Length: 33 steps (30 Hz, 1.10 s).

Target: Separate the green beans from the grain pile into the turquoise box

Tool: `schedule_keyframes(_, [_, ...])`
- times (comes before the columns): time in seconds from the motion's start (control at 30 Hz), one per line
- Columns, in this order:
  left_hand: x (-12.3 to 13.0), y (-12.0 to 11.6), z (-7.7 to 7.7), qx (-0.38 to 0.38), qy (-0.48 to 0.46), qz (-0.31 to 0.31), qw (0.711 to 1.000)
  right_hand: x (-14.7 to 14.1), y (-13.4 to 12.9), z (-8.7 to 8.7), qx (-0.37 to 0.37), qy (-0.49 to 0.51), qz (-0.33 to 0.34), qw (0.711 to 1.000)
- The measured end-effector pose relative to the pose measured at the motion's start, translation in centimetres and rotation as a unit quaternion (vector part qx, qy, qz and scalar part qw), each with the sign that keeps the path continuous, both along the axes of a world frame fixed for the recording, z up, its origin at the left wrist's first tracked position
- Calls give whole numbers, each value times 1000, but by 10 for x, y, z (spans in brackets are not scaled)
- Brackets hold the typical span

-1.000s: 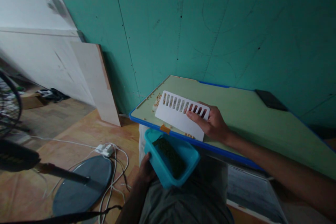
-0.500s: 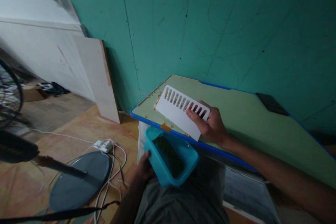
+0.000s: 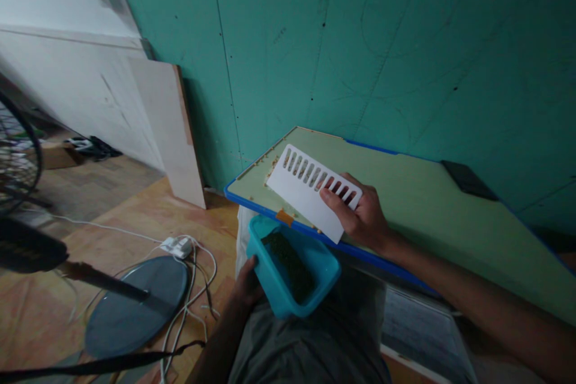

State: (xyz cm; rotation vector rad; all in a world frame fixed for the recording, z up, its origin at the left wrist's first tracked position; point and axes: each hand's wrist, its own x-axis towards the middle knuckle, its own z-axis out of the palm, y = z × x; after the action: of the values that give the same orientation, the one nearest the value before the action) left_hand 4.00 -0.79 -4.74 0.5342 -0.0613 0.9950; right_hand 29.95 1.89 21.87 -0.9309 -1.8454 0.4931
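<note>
My right hand (image 3: 355, 210) is closed on the slotted end of a flat white scraper (image 3: 301, 195), thumb on top. The scraper is tilted over the left part of a pale green tabletop (image 3: 396, 183) with blue edging. Small beige bits (image 3: 273, 163) lie around its far edge, and a few more sit near the table's front edge. Below that edge, my left hand (image 3: 248, 282) grips the left side of a turquoise plastic tub (image 3: 276, 297). Inside the tub is a dark green, rough-looking slab (image 3: 292, 267) whose kind I cannot tell. The left fingers are partly hidden by the tub.
A dark phone-like slab (image 3: 468, 180) lies at the table's back right. On the floor to the left are a fan's round base (image 3: 135, 306), a white power strip (image 3: 177, 246) and loose cables. A pale board (image 3: 173, 132) leans against the green wall (image 3: 279, 60).
The view has shifted slightly. Both hands, the scraper and the tub hold almost the same positions as before.
</note>
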Motion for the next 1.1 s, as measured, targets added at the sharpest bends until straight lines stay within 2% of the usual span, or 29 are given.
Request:
schedule_keyframes(0.37, [3, 2, 3, 25, -16, -8, 1000, -3, -4, 1, -6, -10, 11, 1000])
schedule_keyframes(0.73, [-1, 3, -7, 6, 0, 0, 1000, -3, -3, 1, -4, -29, 0, 1000])
schedule_keyframes(1.1, [-1, 3, -2, 8, 0, -21, 1000, -4, 3, 2, -38, -19, 6, 999])
